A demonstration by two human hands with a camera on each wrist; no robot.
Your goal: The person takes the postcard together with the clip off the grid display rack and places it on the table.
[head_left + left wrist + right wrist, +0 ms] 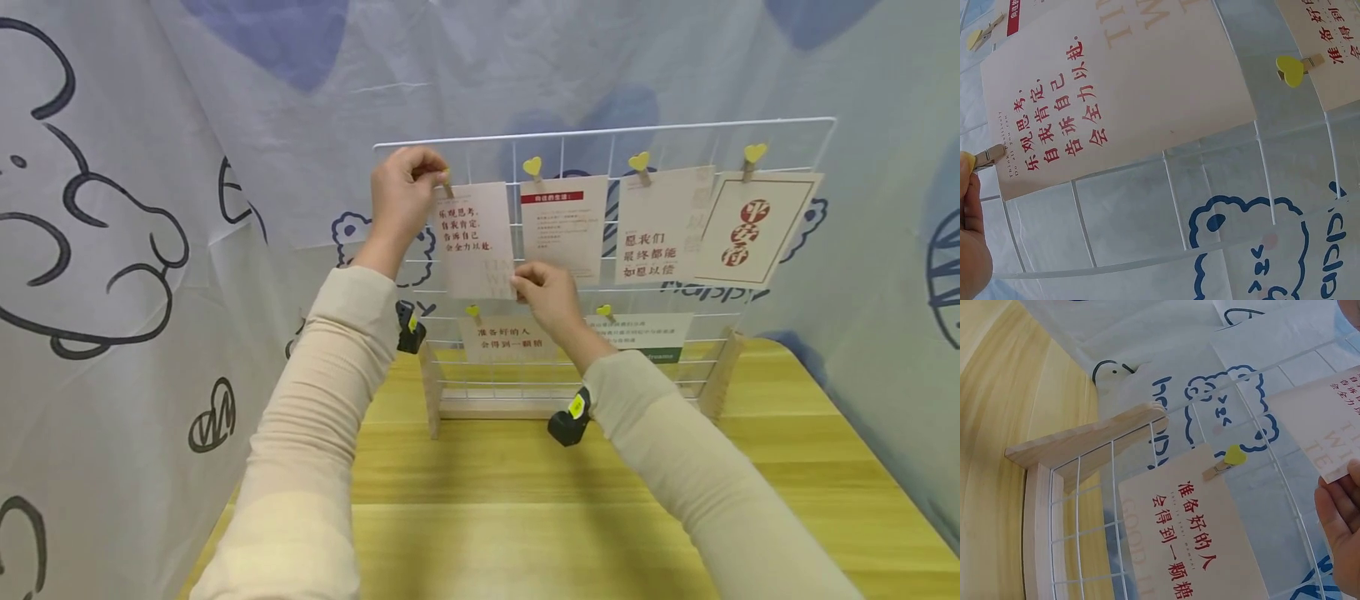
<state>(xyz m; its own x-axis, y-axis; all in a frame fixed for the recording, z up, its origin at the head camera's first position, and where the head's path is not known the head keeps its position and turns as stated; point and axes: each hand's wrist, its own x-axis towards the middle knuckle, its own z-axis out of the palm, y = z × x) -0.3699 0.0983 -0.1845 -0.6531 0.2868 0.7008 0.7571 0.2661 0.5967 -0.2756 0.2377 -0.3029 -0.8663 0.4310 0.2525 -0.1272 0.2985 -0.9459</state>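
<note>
A pale card with red Chinese lettering [471, 237] hangs at the upper left of a white wire grid [637, 129]. At its top edge, my left hand [405, 192] pinches a small wooden clothespin [990, 157] with a yellow end, whose tip overlaps the card. My right hand [551, 300] holds the same card's lower right corner between thumb and fingers, as the right wrist view also shows. Just below hangs a second lettered card [1188, 531], held by a clothespin with a yellow heart [1235, 455].
Right of the held card hang a card with a red banner [564, 237], a plain lettered card [656, 221] and a bordered card [757, 229]. A white-and-green card [667, 333] is lower down. The grid's wooden base [510, 408] stands on a wood-grain table [480, 533], before a patterned cloth [262, 100].
</note>
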